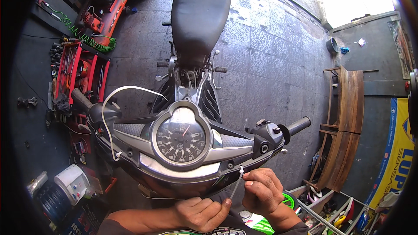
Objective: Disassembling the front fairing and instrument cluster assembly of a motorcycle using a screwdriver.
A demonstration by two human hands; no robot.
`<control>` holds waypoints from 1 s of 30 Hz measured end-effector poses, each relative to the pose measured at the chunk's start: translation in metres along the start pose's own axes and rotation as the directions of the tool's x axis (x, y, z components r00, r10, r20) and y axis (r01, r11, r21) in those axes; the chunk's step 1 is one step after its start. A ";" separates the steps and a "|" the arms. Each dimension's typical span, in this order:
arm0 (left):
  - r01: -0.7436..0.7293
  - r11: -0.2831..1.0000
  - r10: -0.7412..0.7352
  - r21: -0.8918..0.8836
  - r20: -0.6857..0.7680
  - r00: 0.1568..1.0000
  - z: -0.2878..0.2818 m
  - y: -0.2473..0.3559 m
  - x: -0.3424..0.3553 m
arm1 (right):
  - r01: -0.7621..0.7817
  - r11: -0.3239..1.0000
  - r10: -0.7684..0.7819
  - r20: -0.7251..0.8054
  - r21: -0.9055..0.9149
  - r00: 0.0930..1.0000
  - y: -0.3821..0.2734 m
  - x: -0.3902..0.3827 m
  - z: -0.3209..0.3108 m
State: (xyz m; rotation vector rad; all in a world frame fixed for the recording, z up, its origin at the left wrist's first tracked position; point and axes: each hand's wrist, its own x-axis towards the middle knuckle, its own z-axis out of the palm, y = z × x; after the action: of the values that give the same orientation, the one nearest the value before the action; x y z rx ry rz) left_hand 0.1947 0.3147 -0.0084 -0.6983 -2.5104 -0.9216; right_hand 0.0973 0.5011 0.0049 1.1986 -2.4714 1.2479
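A scooter's handlebar cover (178, 172) with a round speedometer (181, 139) spans the middle of the view. At its right front edge a white cable tie (237, 184) passes through the cover, its small head uppermost. My left hand (201, 213) is closed, with the tie's lower end at its thumb and fingertips. My right hand (263, 191) is closed too, thumb and forefinger pinched beside the tie's head. A second white cable tie (103, 119) arcs loosely over the left side of the cover, its head low by the front edge.
Behind the speedometer stretches the black seat (201, 13). Left stand a red tool cart (106, 72) and an orange compressor (114, 19). A wooden bench (350, 117) lines the right wall, with a metal rack (322, 198) of bottles and parts nearer me. Grips (299, 125) jut out on both sides.
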 end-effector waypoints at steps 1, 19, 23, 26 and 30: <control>0.001 1.000 -0.001 -0.004 -0.003 1.000 0.000 -0.001 -0.002 | 0.023 1.000 -0.023 0.016 -0.004 1.000 0.001 0.000 -0.001; 0.001 1.000 -0.002 -0.004 -0.085 0.996 0.010 0.001 -0.006 | -0.244 0.962 0.245 -0.006 -0.125 0.970 -0.024 0.009 -0.013; -0.001 1.000 0.000 -0.010 -0.103 0.995 0.012 0.000 -0.010 | -0.149 0.911 0.230 0.174 -0.385 0.958 -0.028 0.028 -0.022; -0.003 1.000 0.001 -0.012 -0.114 0.993 0.014 -0.001 -0.011 | -0.013 0.842 0.233 0.341 -0.539 0.911 -0.033 0.033 -0.024; -0.011 1.000 0.008 -0.026 -0.120 0.993 0.009 0.000 -0.006 | 0.179 0.737 0.213 0.476 -0.651 0.853 -0.045 0.048 -0.028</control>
State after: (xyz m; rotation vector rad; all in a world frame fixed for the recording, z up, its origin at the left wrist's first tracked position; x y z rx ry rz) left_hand 0.1981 0.3186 -0.0176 -0.6436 -2.3918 -0.9664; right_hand 0.0895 0.4772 0.0717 1.3896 -2.8730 -0.1111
